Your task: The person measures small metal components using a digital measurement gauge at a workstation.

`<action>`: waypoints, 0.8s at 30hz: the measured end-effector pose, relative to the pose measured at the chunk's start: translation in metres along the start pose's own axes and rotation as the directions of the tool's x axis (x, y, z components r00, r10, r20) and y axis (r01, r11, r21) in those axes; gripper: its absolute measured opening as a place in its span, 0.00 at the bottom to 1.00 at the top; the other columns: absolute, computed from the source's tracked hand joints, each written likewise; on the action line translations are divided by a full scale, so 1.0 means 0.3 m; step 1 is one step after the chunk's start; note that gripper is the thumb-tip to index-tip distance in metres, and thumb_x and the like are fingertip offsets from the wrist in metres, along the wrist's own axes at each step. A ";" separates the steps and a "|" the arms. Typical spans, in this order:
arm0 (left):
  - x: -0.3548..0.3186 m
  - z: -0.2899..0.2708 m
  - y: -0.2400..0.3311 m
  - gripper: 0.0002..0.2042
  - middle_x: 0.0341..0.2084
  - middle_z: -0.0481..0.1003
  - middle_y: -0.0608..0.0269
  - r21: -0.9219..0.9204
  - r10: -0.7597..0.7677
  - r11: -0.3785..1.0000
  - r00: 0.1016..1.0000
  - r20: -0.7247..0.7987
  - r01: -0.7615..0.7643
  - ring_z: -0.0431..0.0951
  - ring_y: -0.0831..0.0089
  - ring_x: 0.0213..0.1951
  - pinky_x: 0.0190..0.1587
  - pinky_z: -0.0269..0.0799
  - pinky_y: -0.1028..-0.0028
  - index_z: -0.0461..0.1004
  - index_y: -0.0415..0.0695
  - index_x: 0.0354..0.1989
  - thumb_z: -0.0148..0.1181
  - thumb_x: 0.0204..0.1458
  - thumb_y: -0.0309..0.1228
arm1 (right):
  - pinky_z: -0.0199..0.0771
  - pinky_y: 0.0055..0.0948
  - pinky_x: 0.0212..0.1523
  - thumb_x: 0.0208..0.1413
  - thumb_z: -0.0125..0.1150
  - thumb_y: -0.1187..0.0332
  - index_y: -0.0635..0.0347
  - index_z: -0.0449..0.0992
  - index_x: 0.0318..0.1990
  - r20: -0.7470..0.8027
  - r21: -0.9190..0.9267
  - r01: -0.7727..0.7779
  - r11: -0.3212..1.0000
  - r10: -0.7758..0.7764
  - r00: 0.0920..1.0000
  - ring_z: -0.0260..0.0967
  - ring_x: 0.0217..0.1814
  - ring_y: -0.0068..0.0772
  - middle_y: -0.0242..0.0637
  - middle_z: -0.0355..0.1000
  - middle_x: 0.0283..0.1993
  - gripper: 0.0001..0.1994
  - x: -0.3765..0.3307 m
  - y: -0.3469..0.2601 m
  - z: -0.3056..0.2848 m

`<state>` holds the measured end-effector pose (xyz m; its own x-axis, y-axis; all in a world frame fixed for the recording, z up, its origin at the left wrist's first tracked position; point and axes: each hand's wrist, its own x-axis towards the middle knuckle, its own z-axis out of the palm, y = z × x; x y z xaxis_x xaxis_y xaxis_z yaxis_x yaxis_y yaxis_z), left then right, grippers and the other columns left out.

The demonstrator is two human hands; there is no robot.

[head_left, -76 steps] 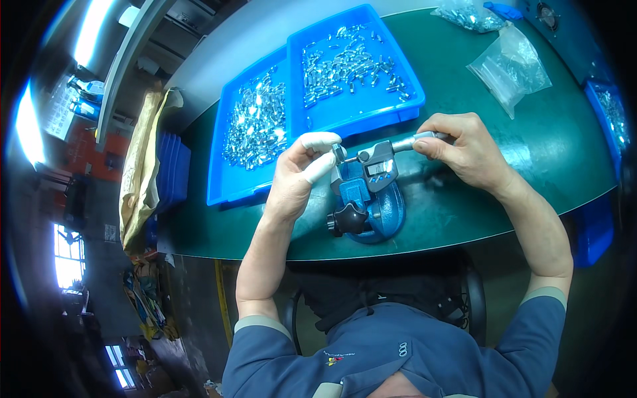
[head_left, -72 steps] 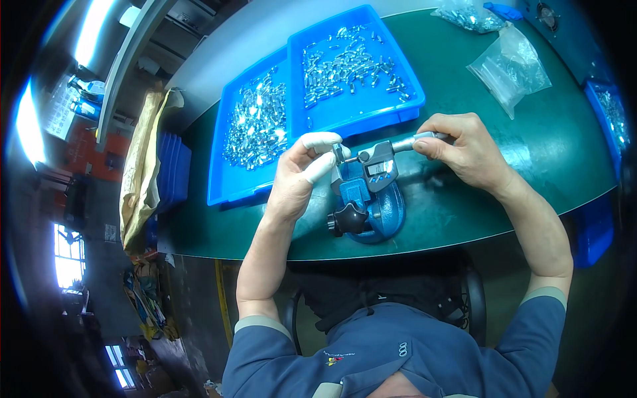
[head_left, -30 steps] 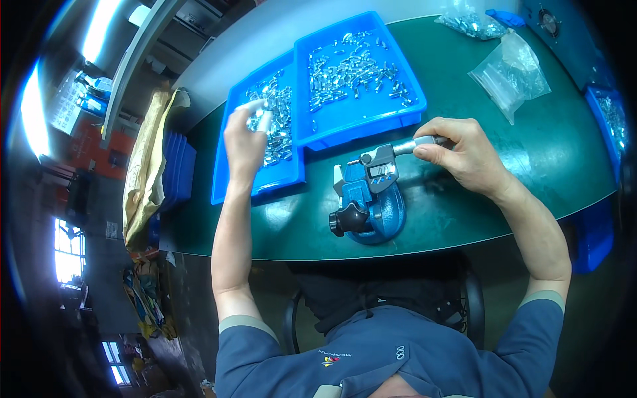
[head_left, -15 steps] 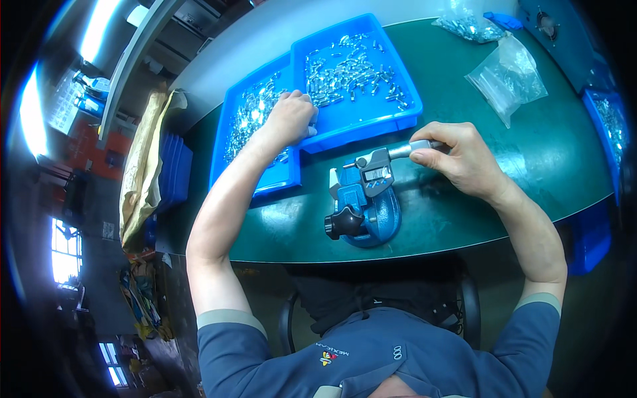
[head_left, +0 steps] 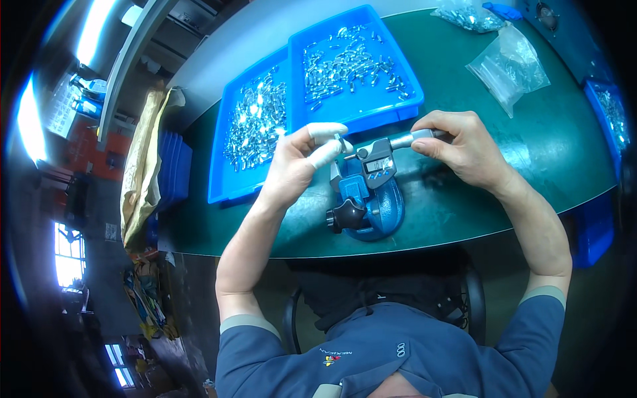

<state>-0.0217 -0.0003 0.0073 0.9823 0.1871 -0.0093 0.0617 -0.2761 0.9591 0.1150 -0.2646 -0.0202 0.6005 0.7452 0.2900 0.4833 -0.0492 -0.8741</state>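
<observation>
A digital micrometer (head_left: 377, 164) with a small display is clamped in a blue stand (head_left: 381, 215) that has a black knob (head_left: 346, 216). My right hand (head_left: 464, 147) pinches the micrometer's thimble between thumb and forefinger. At the other end, by the measuring jaws, my left hand (head_left: 302, 159) wears white finger cots and pinches a small metal pin (head_left: 341, 141). Behind it stand two blue trays of small shiny metal pins: the left tray (head_left: 222, 189) and the right tray (head_left: 368, 121), whose corner overlaps the left one.
On the green table, a clear plastic bag (head_left: 511, 73) lies at the right, with a bag of metal parts (head_left: 470, 16) beyond it. A blue bin (head_left: 607, 123) of parts is at the right edge. Stacked blue trays (head_left: 174, 169) and brown paper (head_left: 142, 169) stand at left.
My left hand has come out of the trays toward me and to the right, bringing a metal pin to the micrometer's jaws. My right hand stays on the thimble.
</observation>
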 end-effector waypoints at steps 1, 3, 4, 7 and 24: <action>-0.005 0.001 -0.001 0.13 0.38 0.82 0.61 0.007 0.001 1.000 1.000 0.009 -0.001 0.81 0.76 0.42 0.47 0.76 0.74 0.79 0.42 0.51 0.63 0.59 0.27 | 0.66 0.23 0.30 0.57 0.68 0.67 0.68 0.80 0.41 0.001 -0.001 0.001 1.000 -0.001 1.000 0.66 0.28 0.20 0.33 0.73 0.28 0.11 0.001 0.001 0.002; -0.018 -0.007 -0.008 0.13 0.38 0.82 0.62 -0.009 -0.010 1.000 1.000 0.010 0.010 0.81 0.77 0.42 0.47 0.76 0.74 0.79 0.42 0.51 0.63 0.59 0.27 | 0.66 0.22 0.29 0.58 0.68 0.67 0.68 0.80 0.41 -0.011 -0.016 0.023 1.000 -0.023 1.000 0.66 0.28 0.19 0.33 0.73 0.29 0.11 0.002 0.004 0.006; -0.021 -0.011 -0.013 0.13 0.38 0.82 0.63 -0.025 -0.022 0.999 1.000 0.011 0.023 0.80 0.77 0.41 0.46 0.76 0.74 0.80 0.42 0.51 0.63 0.59 0.27 | 0.66 0.22 0.29 0.58 0.68 0.67 0.68 0.80 0.41 -0.011 -0.016 0.023 1.000 -0.023 1.000 0.66 0.28 0.19 0.33 0.73 0.29 0.11 0.002 0.002 0.005; -0.022 -0.015 -0.018 0.13 0.39 0.82 0.64 -0.024 -0.001 1.000 1.000 0.016 0.001 0.80 0.78 0.42 0.46 0.76 0.74 0.80 0.42 0.51 0.63 0.58 0.27 | 0.67 0.23 0.30 0.57 0.68 0.68 0.68 0.80 0.41 0.016 -0.014 -0.020 1.000 0.021 1.000 0.67 0.28 0.20 0.34 0.74 0.29 0.11 0.001 -0.001 0.003; -0.048 0.009 -0.067 0.16 0.41 0.82 0.59 -0.128 0.014 0.992 0.999 -0.034 -0.018 0.81 0.74 0.44 0.42 0.75 0.75 0.77 0.40 0.53 0.65 0.58 0.31 | 0.61 0.25 0.24 0.58 0.68 0.63 0.65 0.82 0.38 -0.044 -0.012 0.056 0.998 -0.057 0.997 0.63 0.23 0.22 0.33 0.72 0.22 0.12 0.002 0.019 0.012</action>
<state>-0.0366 0.0001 -0.0126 0.9765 0.2152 0.0139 0.0205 -0.1568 0.9874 0.1158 -0.2619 -0.0264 0.5994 0.7169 0.3561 0.5239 -0.0149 -0.8517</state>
